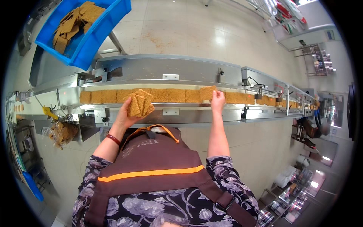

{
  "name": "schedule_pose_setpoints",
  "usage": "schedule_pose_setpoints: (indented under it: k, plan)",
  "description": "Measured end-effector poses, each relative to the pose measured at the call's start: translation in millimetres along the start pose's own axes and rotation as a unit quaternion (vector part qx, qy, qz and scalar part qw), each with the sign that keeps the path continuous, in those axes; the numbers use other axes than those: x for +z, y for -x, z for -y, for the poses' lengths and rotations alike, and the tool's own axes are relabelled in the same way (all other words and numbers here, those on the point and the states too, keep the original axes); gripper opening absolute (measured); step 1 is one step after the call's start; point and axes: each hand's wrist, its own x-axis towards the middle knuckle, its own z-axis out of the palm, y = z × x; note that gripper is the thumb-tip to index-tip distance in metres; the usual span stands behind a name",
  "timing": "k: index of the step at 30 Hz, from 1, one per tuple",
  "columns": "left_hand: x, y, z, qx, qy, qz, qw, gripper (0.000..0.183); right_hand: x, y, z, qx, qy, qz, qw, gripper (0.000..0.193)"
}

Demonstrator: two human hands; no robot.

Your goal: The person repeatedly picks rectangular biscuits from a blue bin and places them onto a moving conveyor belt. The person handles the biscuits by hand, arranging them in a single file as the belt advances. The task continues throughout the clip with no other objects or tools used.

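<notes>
A row of flat brown square crackers (170,95) lies edge to edge along a pale conveyor belt between metal side rails. My left hand (126,115) is closed round a loose, fanned stack of crackers (140,104), held above the near rail. Over the belt to the right, my right hand (217,99) pinches the near right corner of a single cracker (207,93). That cracker overlaps the row, and whether it touches the pieces under it I cannot tell.
A blue crate (85,49) with broken cracker sheets stands at the far left. A clear bag of pieces (62,133) hangs near the belt's left end. Sensors and a guard frame (287,99) line the belt on the right. Crumbs dot the floor beyond.
</notes>
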Motion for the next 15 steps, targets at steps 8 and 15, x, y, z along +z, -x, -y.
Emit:
schedule_pose_setpoints:
  k: [8,15]
  plan:
    - [-3,10,-4,0.013,0.003,-0.008,1.0,0.053,-52,-15,-17,0.121,-0.169,-0.052,0.977,0.022]
    - [-35,48,-16,0.063,0.023,-0.06,0.996,0.055,28,44,31,0.331,-0.433,0.174,0.82,0.02]
